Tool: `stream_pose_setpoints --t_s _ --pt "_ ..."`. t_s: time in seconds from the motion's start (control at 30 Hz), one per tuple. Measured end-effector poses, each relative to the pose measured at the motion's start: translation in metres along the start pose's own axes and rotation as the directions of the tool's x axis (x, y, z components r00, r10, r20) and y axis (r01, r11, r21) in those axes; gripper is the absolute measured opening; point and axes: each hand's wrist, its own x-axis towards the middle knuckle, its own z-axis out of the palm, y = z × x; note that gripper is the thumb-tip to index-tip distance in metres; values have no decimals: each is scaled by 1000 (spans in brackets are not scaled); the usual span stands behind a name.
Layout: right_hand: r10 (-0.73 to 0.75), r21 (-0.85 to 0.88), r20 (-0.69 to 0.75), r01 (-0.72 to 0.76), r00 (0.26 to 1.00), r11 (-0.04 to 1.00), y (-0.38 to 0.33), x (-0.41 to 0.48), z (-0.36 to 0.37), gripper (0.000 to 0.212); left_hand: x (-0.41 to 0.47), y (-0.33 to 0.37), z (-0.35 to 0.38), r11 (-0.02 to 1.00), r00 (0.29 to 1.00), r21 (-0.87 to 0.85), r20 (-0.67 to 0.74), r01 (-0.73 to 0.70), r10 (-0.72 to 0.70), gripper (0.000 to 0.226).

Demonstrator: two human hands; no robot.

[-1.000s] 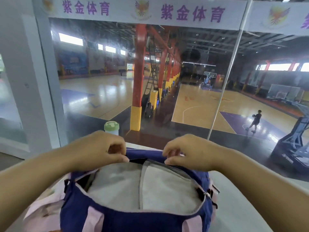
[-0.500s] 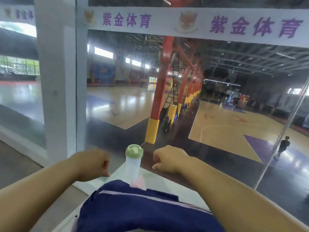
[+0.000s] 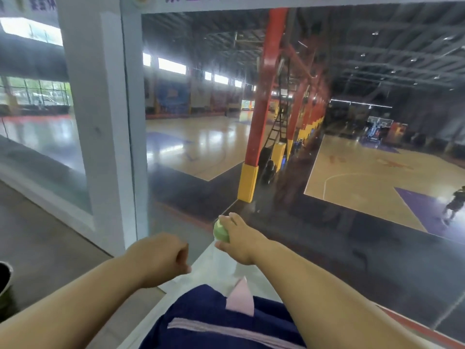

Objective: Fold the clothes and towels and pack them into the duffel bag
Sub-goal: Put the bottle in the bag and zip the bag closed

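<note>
The navy duffel bag (image 3: 216, 321) with pink trim lies at the bottom centre on a white table (image 3: 214, 268); its top faces me and no clothes or towels show. My right hand (image 3: 239, 240) reaches past the bag and grips a bottle by its green lid (image 3: 221, 233); the bottle's body is hidden behind the hand. My left hand (image 3: 161, 258) hovers left of the bag's far end with its fingers curled into a loose fist, holding nothing.
A glass wall stands just beyond the table, with a white pillar (image 3: 100, 122) at the left. Behind the glass lies a basketball court with red and yellow columns (image 3: 256, 137). A dark object (image 3: 3, 280) sits at the left edge on the grey floor.
The view swung up and left from the bag's opening. Both hands let go of the bag's rim; my right hand reached forward and took hold of the green-lidded bottle.
</note>
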Motion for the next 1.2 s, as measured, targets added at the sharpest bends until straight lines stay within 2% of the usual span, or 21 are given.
stream_pose_setpoints --t_s 0.07,0.13,0.3,0.57,0.67,0.8,0.9,1.0,1.07,1.13,1.2 --pt "-8 8 -67 9 998 1000 -2 -5 -2 67 0 0 2 1000 1000 -10 11 -2 2 22" --pt "-8 -4 -68 8 998 1000 -4 -15 -8 68 0 2 4 999 1000 -38 8 -8 9 23" --pt "8 -170 -58 -17 998 985 0 -62 -28 70 -10 17 2 984 998 -165 8 -64 66 22" --pt "-2 -152 -286 -43 958 988 18 -164 -60 67 -70 62 -6 910 960 -310 -145 -275 240 32" --pt "1 -81 -395 -36 919 996 22 -200 -65 68 -85 68 1 902 928 -248 -213 -355 306 31" --pt "-9 23 -499 23 867 999 24 -238 -60 71 -93 68 14 897 905 -125 -116 -423 410 19" --pt "-16 81 -546 72 838 994 24 -256 -51 72 -95 67 24 908 897 -10 -166 -418 411 7" --pt "-14 136 -577 112 816 984 22 -266 -45 72 -93 65 21 917 909 116 -129 -382 396 16" --pt "1 180 -593 131 805 975 21 -269 -44 72 -92 69 16 929 932 140 -77 -342 354 34" --pt "0 219 -601 165 799 962 19 -272 -45 72 -91 69 10 950 960 141 15 -278 278 40" --pt "-51 214 -614 228 788 950 17 -274 -47 73 -89 74 5 957 969 154 49 -246 241 47"
